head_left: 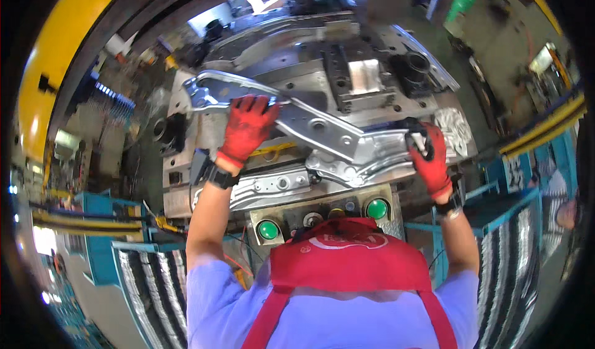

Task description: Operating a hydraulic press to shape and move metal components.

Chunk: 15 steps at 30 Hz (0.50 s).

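In the head view, the person's left hand (251,129), in a red glove, lies with its fingers over the near edge of a long grey metal panel (304,128), touching it; how tightly the fingers close cannot be told. The panel lies slantwise across the machine bed (203,129), its left end farther from the person than its right. The right hand (432,157), also in a red glove, is curled around the right end of a silver metal bracket (381,149), grasping it. The bracket's left part meets the near right end of the panel; whether the two are joined cannot be told.

Another silver strip (269,185) with holes lies nearer the person, below the left hand. A yellow piece (271,149) shows between panel and strip. A crumpled whitish cloth (452,129) sits just beside the right hand. Beyond the panel stand a block with a shiny top (365,76) and a dark cylinder (414,65).

At the near edge, a control box (286,212) carries two green buttons (268,229), just in front of the person's red apron (347,265). Teal racks (530,197) holding long metal pieces (149,287) stand to either side.
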### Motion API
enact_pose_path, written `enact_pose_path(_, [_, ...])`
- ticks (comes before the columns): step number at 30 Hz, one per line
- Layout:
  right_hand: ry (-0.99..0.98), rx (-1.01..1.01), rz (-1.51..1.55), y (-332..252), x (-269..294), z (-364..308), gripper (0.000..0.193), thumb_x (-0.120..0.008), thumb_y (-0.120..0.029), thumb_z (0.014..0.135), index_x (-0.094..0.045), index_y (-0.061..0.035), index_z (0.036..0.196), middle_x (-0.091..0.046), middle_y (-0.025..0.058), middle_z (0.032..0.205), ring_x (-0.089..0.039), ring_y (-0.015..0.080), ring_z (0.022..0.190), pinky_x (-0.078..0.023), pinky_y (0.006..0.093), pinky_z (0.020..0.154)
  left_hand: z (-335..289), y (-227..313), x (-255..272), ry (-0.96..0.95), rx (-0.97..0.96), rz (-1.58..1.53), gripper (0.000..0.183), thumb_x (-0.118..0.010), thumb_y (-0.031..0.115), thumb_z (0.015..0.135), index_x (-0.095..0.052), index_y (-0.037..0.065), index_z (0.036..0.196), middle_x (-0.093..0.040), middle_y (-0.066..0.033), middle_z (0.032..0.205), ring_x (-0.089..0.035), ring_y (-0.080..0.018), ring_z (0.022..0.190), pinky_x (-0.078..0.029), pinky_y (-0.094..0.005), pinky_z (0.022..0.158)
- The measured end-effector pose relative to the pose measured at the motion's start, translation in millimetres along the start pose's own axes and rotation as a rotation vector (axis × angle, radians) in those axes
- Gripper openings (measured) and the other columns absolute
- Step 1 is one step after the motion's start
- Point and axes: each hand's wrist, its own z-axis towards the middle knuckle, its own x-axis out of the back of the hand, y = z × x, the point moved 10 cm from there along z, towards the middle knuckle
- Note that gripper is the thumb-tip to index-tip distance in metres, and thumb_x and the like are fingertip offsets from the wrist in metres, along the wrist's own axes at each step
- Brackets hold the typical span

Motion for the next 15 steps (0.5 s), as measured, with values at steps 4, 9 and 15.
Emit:
enact_pose_path(4, [-0.224, 0.328, -0.17, -134.9, -61.5, 38.9, 0.09, -0.072, -0.04, 0.054, -0.032, -0.002, 0.125, -0.04, 0.0213, 0.119, -0.038, 0.0349, 0.11, -0.027, 0.0414, 0.095, -4.1, 6.3, 2.0, 0.065, -0.045, -0.006, 0.028, -0.057, 0.017, 0.061, -0.056, 0.016, 0.09, -0.05, -0.001, 0.089, -0.047, -0.0194, 0.084, -0.037, -0.0354, 0.071])
enact_pose_path(9, [-0.529, 0.173, -0.388, -139.0, -128.8, 71.9, 0.101, -0.072, -0.047, 0.051, -0.025, -0.0018, 0.128, -0.04, 0.0298, 0.114, -0.044, 0.0382, 0.105, -0.037, 0.0417, 0.087, -2.5, 8.0, 8.1, 0.159, -0.04, -0.014, 0.028, -0.056, 0.018, 0.062, -0.056, 0.018, 0.09, -0.049, 0.0002, 0.088, -0.046, -0.0188, 0.084, -0.037, -0.0353, 0.074])
enact_pose_path(15, [-0.246, 0.258, -0.179, -170.0, -87.7, 64.9, 0.099, -0.076, -0.034, 0.046, -0.028, -0.0019, 0.127, -0.044, 0.0253, 0.106, -0.045, 0.037, 0.095, -0.037, 0.0418, 0.082, -14.3, -19.0, 75.4, 0.332, 0.283, -0.122, 0.038, -0.063, 0.021, 0.061, -0.058, 0.02, 0.098, -0.045, -0.0059, 0.107, -0.04, -0.0263, 0.103, -0.029, -0.0438, 0.09])
